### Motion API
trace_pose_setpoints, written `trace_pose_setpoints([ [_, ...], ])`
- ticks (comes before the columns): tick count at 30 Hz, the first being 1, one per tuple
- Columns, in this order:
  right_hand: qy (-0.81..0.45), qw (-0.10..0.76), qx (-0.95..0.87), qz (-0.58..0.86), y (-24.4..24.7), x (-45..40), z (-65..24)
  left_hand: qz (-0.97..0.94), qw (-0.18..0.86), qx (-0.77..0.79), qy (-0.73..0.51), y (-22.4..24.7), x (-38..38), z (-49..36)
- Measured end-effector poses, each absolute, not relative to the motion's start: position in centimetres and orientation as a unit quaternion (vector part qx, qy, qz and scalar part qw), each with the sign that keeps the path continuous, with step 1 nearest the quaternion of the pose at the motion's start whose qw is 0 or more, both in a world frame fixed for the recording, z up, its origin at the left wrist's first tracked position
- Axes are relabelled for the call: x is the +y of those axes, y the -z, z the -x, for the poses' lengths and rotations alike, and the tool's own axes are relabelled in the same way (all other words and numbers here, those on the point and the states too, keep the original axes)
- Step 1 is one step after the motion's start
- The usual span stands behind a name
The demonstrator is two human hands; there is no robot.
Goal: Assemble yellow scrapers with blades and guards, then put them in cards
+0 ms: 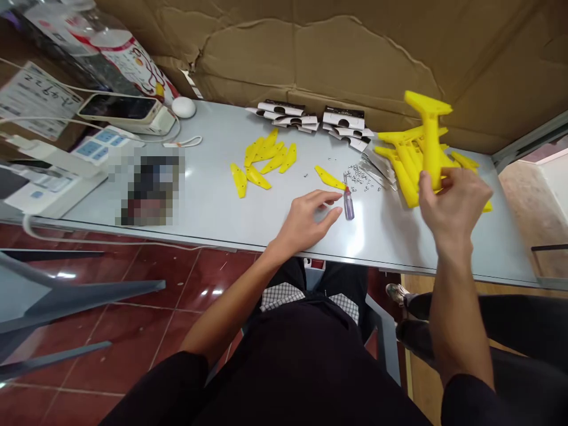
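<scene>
Bright, fairly even indoor light, apparently from above, falls across the pale table (213, 201), leaving white glare just below the purple-handled screwdriver (349, 207). To the screwdriver's right, a soft gray shadow spreads on the tabletop near the raised yellow part (430, 136). Well to its lower left, small highlights glint off the red floor tiles (146, 313); farther left, a block of coarse pixels (153, 189) masks one patch. Wide-angle distortion stretches the bottles (128, 59) far to its upper left, where detail softens. Below it, the black shirt (310, 361) sinks into near-solid darkness.
</scene>
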State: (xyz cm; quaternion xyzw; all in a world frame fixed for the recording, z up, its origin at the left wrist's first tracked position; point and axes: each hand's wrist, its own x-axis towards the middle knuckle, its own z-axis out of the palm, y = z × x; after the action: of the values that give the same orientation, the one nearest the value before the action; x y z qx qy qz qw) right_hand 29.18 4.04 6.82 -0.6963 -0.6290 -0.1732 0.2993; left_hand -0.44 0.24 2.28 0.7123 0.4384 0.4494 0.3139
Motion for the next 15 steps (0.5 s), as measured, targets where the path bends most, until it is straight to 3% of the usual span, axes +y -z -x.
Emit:
trace_pose_setpoints([
  [5,0.038,0.343,-0.752,0.562,-5.7,-3.1,-18.2,-0.524,0.554,0.420,-0.493,-2.8,-0.1,1.3],
  [10,-0.007,0.313,-0.781,0.540,-3.3,-5.4,-12.5,-0.423,0.567,0.471,-0.526,-2.7,0.1,3.2],
  [15,-0.141,0.225,-0.818,0.510,-4.8,-3.5,-15.2,-0.508,0.544,0.527,-0.410,-4.3,0.2,6.1],
])
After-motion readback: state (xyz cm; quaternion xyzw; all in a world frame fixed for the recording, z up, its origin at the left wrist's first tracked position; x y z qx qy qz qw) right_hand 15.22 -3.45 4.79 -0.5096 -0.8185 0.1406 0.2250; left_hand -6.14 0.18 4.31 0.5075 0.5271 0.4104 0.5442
